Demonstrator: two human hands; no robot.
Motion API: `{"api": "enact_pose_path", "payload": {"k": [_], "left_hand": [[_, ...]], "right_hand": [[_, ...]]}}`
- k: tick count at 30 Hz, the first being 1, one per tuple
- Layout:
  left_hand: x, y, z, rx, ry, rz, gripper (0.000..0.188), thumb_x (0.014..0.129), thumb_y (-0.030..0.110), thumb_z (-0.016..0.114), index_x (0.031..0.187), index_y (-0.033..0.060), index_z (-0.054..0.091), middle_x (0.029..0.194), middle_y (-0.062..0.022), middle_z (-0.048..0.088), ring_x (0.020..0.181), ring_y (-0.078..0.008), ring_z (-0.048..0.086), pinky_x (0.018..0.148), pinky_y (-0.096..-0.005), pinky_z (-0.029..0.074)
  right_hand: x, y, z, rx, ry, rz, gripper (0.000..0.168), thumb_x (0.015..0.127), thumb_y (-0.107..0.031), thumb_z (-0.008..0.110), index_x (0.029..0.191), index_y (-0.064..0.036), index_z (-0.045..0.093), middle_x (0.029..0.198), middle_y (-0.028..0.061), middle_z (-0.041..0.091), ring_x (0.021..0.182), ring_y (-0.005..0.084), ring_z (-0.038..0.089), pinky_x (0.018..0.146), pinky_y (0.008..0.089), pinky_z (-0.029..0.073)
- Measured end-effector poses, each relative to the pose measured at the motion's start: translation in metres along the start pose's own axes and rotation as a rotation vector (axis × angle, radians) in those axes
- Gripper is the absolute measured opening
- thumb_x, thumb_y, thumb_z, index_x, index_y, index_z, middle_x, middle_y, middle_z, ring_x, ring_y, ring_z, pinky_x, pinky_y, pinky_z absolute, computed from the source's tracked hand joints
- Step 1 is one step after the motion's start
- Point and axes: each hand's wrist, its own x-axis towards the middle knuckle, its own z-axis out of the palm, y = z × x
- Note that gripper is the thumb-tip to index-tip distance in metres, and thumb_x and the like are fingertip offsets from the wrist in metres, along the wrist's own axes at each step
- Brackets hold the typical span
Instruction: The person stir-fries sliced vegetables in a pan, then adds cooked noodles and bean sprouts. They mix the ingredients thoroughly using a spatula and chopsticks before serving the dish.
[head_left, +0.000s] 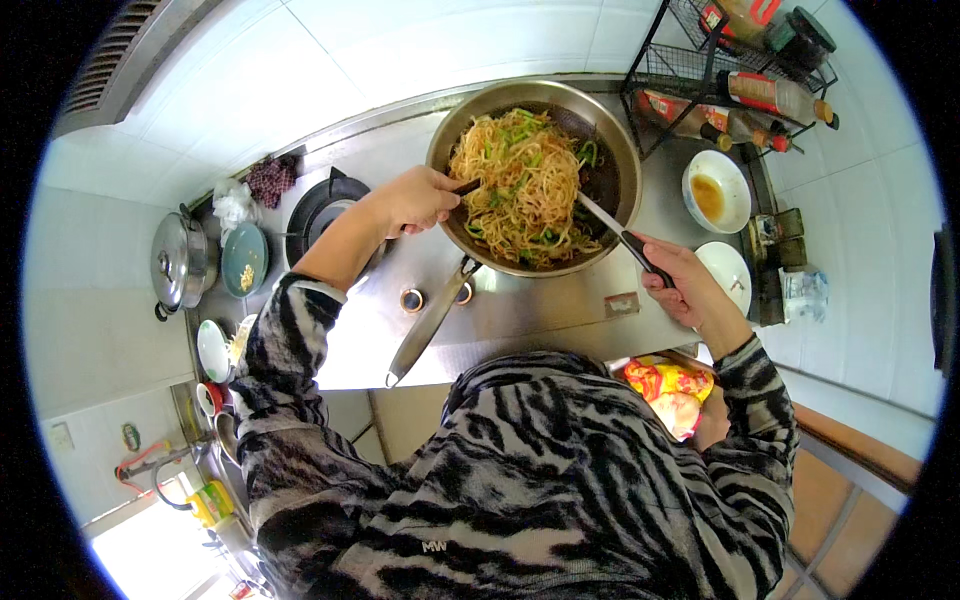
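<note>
A steel frying pan (635, 174) stands on the stove, its long handle (433, 324) pointing towards my body and to the left. Fried noodles (517, 180) with green vegetable pieces fill much of it, heaped towards its left and middle. At the pan's left rim, my left hand (424, 199) grips a dark, slim utensil (469, 187), probably chopsticks, whose far end is at the noodles. My right hand (679, 281) is closed around the black handle of a metal-shafted spatula (604, 214). Noodles hide the spatula's blade.
Left of the pan are a bare gas burner (330, 210), a green plate (246, 259) with scraps and a lidded steel pot (176, 262). To the right are a bowl with brown liquid (716, 191), a white plate (724, 274) and a wire rack (679, 71) of bottles. A drawer (619, 365) holds colourful packets.
</note>
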Motion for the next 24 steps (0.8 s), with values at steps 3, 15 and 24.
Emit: {"api": "enact_pose_path", "payload": {"k": [3,15,24], "left_hand": [[-0.014,0.001,-0.001,-0.143,-0.020,0.009,0.044,0.090,0.010,0.056,0.131,-0.0033,0.049,0.066,0.0002,0.052,0.038,-0.0033,0.035,0.031,-0.0201,0.023],[-0.055,0.026,0.013,-0.219,0.027,0.148,0.047,0.092,0.009,0.053,0.136,-0.0043,0.044,0.066,0.0013,0.050,0.038,-0.0022,0.034,0.031,-0.0184,0.026],[-0.070,0.024,0.032,-0.172,0.052,0.245,0.048,0.093,0.011,0.051,0.139,-0.0015,0.042,0.063,0.0051,0.046,0.040,-0.0018,0.033,0.033,-0.0183,0.026]], "right_hand": [[-0.011,0.001,0.002,0.057,-0.022,-0.047,0.047,0.098,-0.025,0.051,0.142,-0.012,0.040,0.068,-0.0012,0.046,0.041,0.0011,0.030,0.033,0.0143,0.022],[-0.049,-0.013,0.024,-0.026,0.033,-0.183,0.046,0.098,-0.024,0.052,0.141,-0.011,0.041,0.066,-0.0003,0.046,0.040,0.0014,0.029,0.034,0.0151,0.021],[-0.065,-0.003,0.024,-0.125,0.106,-0.302,0.046,0.098,-0.026,0.052,0.141,-0.011,0.043,0.065,-0.0004,0.045,0.040,0.0022,0.030,0.034,0.0167,0.020]]}}
